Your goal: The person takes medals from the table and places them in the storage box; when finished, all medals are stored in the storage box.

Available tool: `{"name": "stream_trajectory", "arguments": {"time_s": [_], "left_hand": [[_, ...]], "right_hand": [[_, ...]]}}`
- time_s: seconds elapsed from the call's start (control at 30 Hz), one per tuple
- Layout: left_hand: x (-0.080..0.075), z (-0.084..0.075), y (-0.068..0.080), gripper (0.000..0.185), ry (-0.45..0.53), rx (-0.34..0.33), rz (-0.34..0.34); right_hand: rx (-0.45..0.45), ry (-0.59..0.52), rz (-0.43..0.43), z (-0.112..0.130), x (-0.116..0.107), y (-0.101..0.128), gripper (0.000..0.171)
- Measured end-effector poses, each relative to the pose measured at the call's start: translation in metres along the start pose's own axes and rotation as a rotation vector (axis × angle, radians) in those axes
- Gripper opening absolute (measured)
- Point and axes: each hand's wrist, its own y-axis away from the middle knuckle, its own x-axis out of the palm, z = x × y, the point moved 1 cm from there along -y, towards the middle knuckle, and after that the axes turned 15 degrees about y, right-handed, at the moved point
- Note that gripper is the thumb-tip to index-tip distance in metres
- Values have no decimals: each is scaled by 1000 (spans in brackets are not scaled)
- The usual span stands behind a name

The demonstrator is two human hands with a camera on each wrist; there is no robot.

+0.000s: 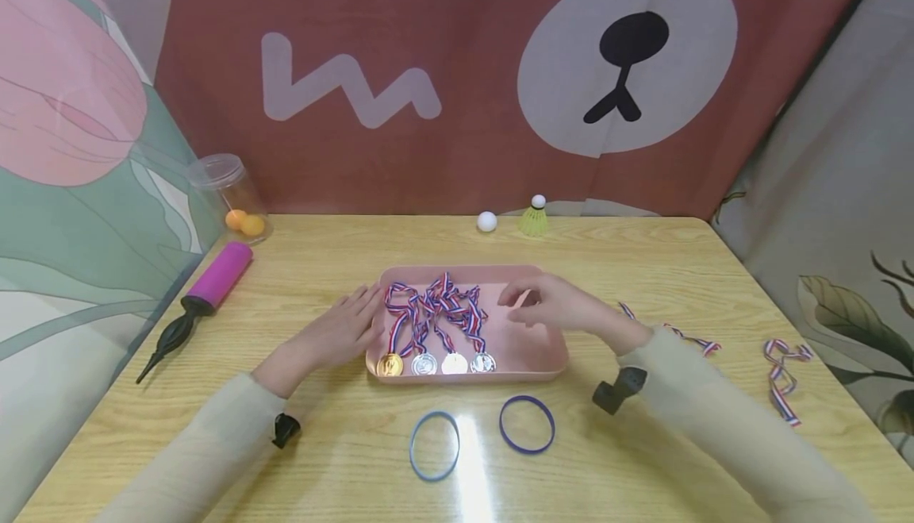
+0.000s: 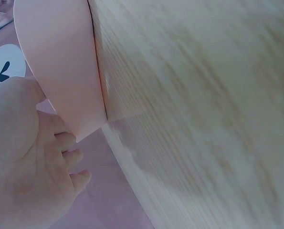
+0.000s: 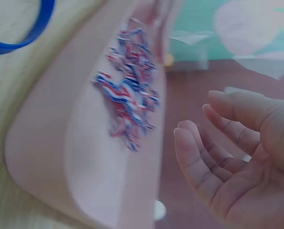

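Note:
A pink tray (image 1: 550, 364) lies mid-table with several medals in a row along its near wall, the leftmost gold (image 1: 389, 364), the others silvery (image 1: 454, 363). Their red-white-blue ribbons (image 1: 435, 309) bunch together behind them. My left hand (image 1: 343, 328) lies flat on the table, its fingers against the tray's left wall (image 2: 60, 62); the left hand (image 2: 27, 157) holds nothing. My right hand (image 1: 550, 305) hovers over the tray's bare right part, fingers loosely bent. In the right wrist view the right hand (image 3: 237, 157) is empty, beside the tray (image 3: 60, 143) and ribbons (image 3: 130, 100).
Two blue rubber bands (image 1: 434, 444) (image 1: 527, 424) lie in front of the tray. Loose ribbons (image 1: 689, 337) (image 1: 781, 376) lie at the right. A pink pump (image 1: 207, 289) and a jar with orange balls (image 1: 239, 201) sit far left; a white ball (image 1: 487, 221) and shuttlecock (image 1: 534, 220) at the back.

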Motion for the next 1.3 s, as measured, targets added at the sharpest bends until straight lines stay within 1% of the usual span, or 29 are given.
{"name": "stream_trajectory", "arguments": {"time_s": [0.17,0.33,0.4,0.6,0.77,0.9,0.97,1.03,1.2,1.3], "left_hand": [[0,0,0,57,5,2,-5],[1,1,0,57,-4,3,-8],[1,1,0,57,-6,3,-9],[2,0,0,56,-4,1,-9],[2,1,0,56,-6,-7,-4],[1,1,0,56,-5,-10,-2],[1,1,0,57,-6,-10,-1],[1,0,0,56,-5,-8,-2],[1,0,0,56,-6,4,-8],[1,0,0,56,-8,8,-8]], "right_hand": [[19,9,-86,-5,-21,24,21],[58,-17,-180,-20,-39,53,24],[79,-24,-222,-29,-45,67,25],[135,52,-329,-58,-58,108,27],[216,104,-370,-89,-66,143,27],[276,143,-362,-113,-70,166,27],[319,160,-336,-123,-68,175,28],[342,167,-293,-132,-66,182,27],[370,194,-132,-156,-51,193,21],[370,211,-95,-165,-42,195,19]]}}
